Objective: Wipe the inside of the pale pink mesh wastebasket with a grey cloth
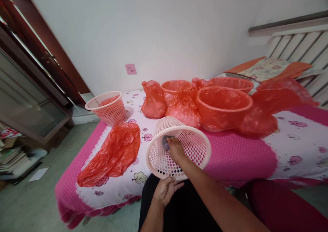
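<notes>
A pale pink perforated plastic wastebasket [191, 150] lies tipped on its side, its mouth facing me, at the bed's front edge. My left hand [166, 190] grips its lower rim, thumb up at the edge. Inside the mouth, my right hand [175, 149] is closed on a crumpled grey cloth [165, 143] against the inner left wall. To the left, a loose red plastic bag [115, 156] lies spread on the bed. Just behind the wastebasket sits a gathered red plastic bag [183, 110].
Another pink wastebasket [110, 110] stands at the back left, red plastic inside. Behind are a full red bag [153, 102] and a basket in red plastic [222, 114]. More red plastic [258, 120] lies right. A dark red rounded seat [284, 204] is at lower right.
</notes>
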Available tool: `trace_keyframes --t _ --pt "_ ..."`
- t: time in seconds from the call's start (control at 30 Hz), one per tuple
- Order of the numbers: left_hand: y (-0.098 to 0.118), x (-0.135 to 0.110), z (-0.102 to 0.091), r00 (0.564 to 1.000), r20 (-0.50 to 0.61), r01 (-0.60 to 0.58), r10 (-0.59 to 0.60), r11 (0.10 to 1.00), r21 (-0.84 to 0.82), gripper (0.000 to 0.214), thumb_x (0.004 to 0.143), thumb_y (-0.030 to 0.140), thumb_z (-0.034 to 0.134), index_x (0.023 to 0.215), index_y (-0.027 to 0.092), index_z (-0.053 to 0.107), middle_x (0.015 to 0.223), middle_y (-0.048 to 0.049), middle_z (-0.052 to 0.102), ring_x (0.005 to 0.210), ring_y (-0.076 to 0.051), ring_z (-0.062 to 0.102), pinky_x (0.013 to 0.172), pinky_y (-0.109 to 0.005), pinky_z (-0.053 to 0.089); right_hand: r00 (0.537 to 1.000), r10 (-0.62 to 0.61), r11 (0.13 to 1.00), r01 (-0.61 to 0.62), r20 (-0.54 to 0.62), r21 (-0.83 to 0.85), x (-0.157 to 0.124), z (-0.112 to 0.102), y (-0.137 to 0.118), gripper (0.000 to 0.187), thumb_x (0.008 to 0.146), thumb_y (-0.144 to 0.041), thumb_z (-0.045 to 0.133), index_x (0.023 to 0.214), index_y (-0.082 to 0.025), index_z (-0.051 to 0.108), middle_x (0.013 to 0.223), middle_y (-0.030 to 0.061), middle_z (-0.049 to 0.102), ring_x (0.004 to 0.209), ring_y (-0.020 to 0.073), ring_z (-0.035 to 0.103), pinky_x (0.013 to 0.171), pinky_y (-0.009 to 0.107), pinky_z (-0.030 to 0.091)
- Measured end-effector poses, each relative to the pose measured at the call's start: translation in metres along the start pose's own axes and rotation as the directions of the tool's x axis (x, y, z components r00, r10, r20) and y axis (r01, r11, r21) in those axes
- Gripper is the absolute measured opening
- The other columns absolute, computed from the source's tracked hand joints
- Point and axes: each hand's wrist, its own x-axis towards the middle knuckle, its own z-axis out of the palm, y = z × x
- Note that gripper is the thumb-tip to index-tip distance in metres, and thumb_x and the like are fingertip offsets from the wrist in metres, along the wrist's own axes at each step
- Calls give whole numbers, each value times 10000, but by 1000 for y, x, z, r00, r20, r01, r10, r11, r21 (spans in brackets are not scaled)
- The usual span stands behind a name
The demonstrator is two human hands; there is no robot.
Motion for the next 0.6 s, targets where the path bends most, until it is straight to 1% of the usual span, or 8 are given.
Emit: trace_keyframes --t 0.1,0.17,0.27,0.33,0.4,0.47,0.53,0.6 --pt "0 -2 0 1000 -10 -13 13 1000 -9 411 753 116 699 1163 109 690 1162 -157 786 1091 -325 728 1046 -522 493 996 -9 1000 10 86 0 7 23 0 649 809 -45 579 1453 -101 524 1501 179 555 1394 283 481 1187 402 332" --pt "0 -3 1 999 -20 -28 28 999 -16 418 725 98 732 1142 110 707 1121 -149 797 1073 -315 729 995 -487 526 991 13 1000 -13 134 -2 11 31 1 670 823 -39 561 1486 -98 491 1558 184 500 1447 287 430 1217 415 281" --pt "1 -5 4 996 -57 -65 65 998 2 515 677 34 774 1178 136 710 1078 -122 804 1047 -281 723 891 -405 559 976 85 996 -86 199 -5 19 37 2 682 840 -45 546 1514 -107 458 1575 189 479 1452 303 427 1204 457 299" --pt "0 -5 6 993 -86 -83 84 996 10 581 677 23 789 1233 163 697 1091 -107 801 1016 -250 721 807 -346 558 962 132 991 -135 238 -7 24 40 1 699 843 -60 558 1529 -115 437 1585 186 468 1447 305 436 1181 459 335" --pt "0 -5 6 991 -99 -86 87 996 11 572 695 42 796 1244 170 698 1111 -107 799 991 -237 723 753 -314 545 949 162 986 -167 270 -7 27 43 0 714 840 -56 561 1538 -123 428 1595 181 458 1456 298 430 1170 451 352" --pt "1 -4 5 995 -66 -71 72 997 16 485 729 81 791 1205 141 718 1141 -136 793 1019 -261 729 772 -329 546 940 174 984 -181 293 -4 28 43 -2 713 843 -47 548 1540 -134 429 1607 175 445 1471 299 413 1176 465 343" --pt "2 -5 4 999 -2 -45 45 999 24 400 768 124 775 1165 104 734 1188 -179 777 1092 -312 723 856 -383 548 936 168 984 -179 310 9 25 42 -4 703 855 -62 550 1544 -132 427 1614 178 436 1477 306 405 1183 480 335" --pt "4 -6 3 998 53 -27 25 999 23 367 790 142 758 1153 86 739 1217 -206 764 1152 -356 707 950 -450 526 936 149 985 -167 318 31 21 38 -5 697 866 -83 559 1548 -121 422 1617 185 429 1481 304 405 1185 471 337"
